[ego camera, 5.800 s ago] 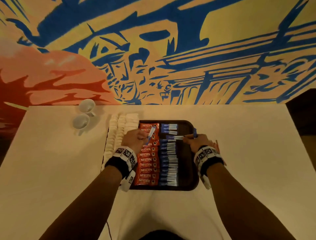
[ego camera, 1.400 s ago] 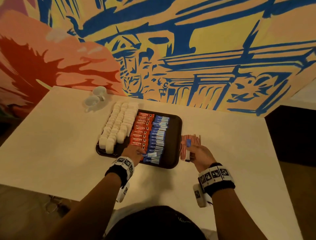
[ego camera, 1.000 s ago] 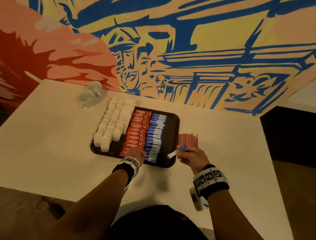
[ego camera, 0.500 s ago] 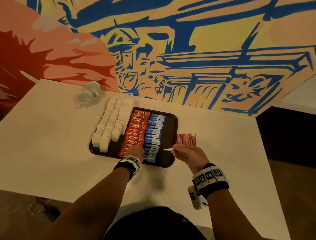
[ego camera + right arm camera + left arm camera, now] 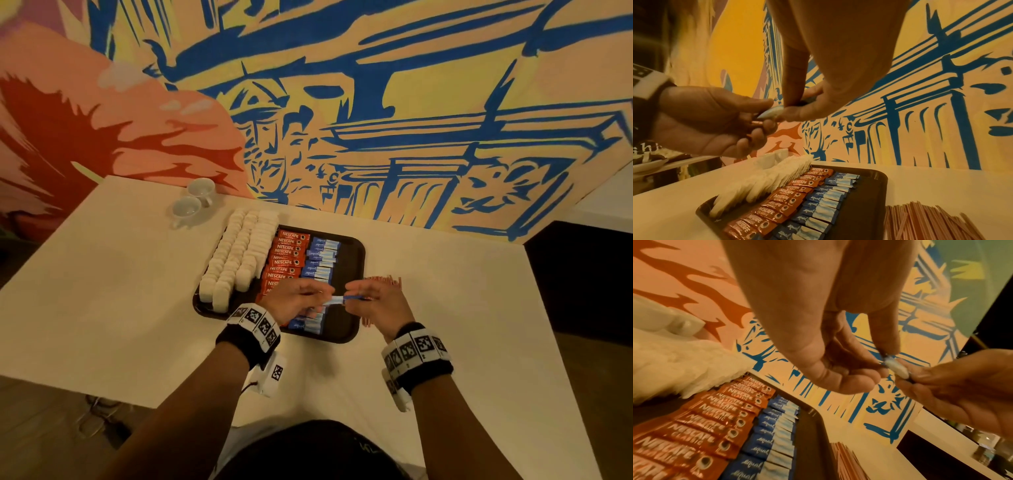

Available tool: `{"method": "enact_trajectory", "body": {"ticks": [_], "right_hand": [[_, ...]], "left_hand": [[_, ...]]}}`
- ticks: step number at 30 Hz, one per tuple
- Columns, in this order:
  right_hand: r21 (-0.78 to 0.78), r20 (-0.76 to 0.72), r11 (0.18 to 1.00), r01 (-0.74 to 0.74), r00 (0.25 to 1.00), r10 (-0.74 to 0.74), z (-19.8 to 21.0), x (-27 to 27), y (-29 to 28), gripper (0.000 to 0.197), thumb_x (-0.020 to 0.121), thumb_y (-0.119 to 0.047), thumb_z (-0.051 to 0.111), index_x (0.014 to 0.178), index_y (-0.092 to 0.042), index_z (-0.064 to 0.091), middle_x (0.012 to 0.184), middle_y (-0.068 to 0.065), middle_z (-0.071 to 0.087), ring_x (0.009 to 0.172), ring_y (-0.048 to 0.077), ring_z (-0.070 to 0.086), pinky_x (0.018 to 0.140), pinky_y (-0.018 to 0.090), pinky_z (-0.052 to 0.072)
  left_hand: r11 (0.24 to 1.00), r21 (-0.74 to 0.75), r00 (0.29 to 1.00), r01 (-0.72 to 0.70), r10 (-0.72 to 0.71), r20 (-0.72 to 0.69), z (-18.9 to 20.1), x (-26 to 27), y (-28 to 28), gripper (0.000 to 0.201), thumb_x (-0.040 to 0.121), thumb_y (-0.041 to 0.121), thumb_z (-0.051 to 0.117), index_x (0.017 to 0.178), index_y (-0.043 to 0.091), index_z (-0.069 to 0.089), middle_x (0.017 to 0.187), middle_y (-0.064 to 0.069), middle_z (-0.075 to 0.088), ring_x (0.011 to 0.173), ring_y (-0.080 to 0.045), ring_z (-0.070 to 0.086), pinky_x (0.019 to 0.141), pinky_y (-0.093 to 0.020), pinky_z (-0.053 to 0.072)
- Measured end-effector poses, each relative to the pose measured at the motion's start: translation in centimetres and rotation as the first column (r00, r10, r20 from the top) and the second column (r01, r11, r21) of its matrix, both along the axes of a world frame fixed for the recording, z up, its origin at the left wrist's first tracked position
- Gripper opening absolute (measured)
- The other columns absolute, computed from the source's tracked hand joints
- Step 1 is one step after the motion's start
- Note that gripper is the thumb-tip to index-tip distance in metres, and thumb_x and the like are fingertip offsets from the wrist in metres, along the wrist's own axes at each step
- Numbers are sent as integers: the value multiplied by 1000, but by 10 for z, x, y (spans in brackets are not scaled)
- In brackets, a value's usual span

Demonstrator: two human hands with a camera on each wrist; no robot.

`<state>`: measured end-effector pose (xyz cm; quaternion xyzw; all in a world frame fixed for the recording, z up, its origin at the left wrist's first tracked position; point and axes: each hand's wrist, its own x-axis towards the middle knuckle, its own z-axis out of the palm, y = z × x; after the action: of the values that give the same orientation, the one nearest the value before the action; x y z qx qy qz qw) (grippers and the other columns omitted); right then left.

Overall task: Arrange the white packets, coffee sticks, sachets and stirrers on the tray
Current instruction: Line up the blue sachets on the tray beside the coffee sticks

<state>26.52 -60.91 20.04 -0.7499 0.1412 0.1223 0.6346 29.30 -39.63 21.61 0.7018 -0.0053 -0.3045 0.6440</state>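
A dark tray [image 5: 352, 267] on the table carries rows of white packets [image 5: 239, 251], red coffee sticks [image 5: 286, 262] and blue-and-white sachets [image 5: 322, 263]. Both hands hover over the tray's near end and pinch one blue sachet [image 5: 340, 300] between them. My left hand [image 5: 301, 301] holds its pale end, my right hand [image 5: 371, 301] its blue end. The left wrist view shows the sachet [image 5: 897, 368] between both sets of fingertips; the right wrist view shows the sachet [image 5: 770, 112] the same way. Red stirrers [image 5: 385, 282] lie on the table right of the tray.
Two white cups [image 5: 193, 202] stand at the table's far left by the painted wall. The tray's right strip [image 5: 869, 203] is bare beside the sachet row. The stirrers [image 5: 931, 222] are fanned out close to the tray's right rim.
My left hand has lifted off the tray rows and met the right hand. The sachet that the right hand alone carried in from the table is now pinched by both.
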Motion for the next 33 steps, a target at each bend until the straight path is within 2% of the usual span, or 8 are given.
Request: {"method": "enact_trajectory", "body": {"ticks": [4, 7, 10, 13, 16, 19, 26, 33], "right_hand": [[228, 22, 967, 118, 992, -126, 4, 2, 7, 38, 82, -1, 81, 116, -15, 70, 102, 5, 79, 98, 18, 75, 80, 27, 60], [319, -22, 938, 134, 991, -134, 4, 3, 18, 23, 89, -9, 77, 110, -12, 72, 104, 8, 79, 101, 21, 75, 86, 33, 60], [233, -44, 969, 86, 996, -77, 1, 4, 23, 14, 94, -18, 73, 108, -14, 75, 103, 3, 79, 102, 20, 74, 84, 32, 61], [100, -60, 995, -16, 998, 22, -3, 7, 21, 15, 100, -21, 65, 111, -18, 74, 101, 4, 77, 96, 20, 73, 81, 34, 62], [56, -115, 986, -155, 980, 161, -4, 11, 29, 20, 102, -15, 61, 119, -14, 70, 99, 7, 74, 84, 18, 72, 72, 28, 60], [35, -103, 972, -232, 967, 234, -4, 17, 41, 13, 97, -10, 68, 107, -12, 75, 93, 8, 76, 78, 17, 71, 69, 24, 58], [282, -202, 958, 57, 979, 1, -8, 29, 48, 12, 86, -3, 76, 98, -4, 77, 103, 17, 76, 86, 24, 74, 75, 27, 61], [209, -229, 976, 63, 973, -14, -8, 38, 45, 15, 88, 1, 73, 100, -7, 76, 107, 13, 75, 95, 27, 73, 86, 37, 62]], "left_hand": [[1000, -14, 999, -21, 21, 38, 7, -4, -1, 12, 92, 6, 67, 103, 8, 71, 105, -10, 72, 80, -11, 72, 76, -23, 59], [999, -38, 999, -30, 32, 38, 3, -9, -7, 10, 90, 1, 68, 97, 9, 69, 105, -9, 73, 90, -22, 74, 81, -32, 61], [998, 64, 998, 2, -6, 65, 1, -11, -12, 14, 89, 3, 71, 102, 4, 67, 107, -12, 73, 95, -26, 73, 83, -36, 61], [966, 257, 981, 3, -52, 185, 2, -8, -2, 15, 91, 14, 71, 106, 12, 69, 107, -2, 72, 99, -17, 69, 82, -30, 60], [973, 221, 978, -59, 12, 209, 2, 0, 10, 22, 92, 25, 71, 114, 24, 65, 110, 5, 68, 101, -12, 66, 69, -20, 55], [970, 240, 969, -28, -32, 245, -3, 7, 17, 23, 93, 20, 70, 115, 24, 68, 109, 5, 68, 100, -13, 67, 71, -22, 57], [963, 252, 972, -97, 37, 234, -12, 19, 42, 14, 94, 14, 67, 106, 18, 72, 102, 2, 72, 79, -12, 73, 72, -20, 56], [886, 450, 951, 112, -227, 211, -15, 30, 42, 23, 93, 26, 69, 114, 34, 70, 122, 14, 65, 111, -3, 57, 89, -21, 46]]}}
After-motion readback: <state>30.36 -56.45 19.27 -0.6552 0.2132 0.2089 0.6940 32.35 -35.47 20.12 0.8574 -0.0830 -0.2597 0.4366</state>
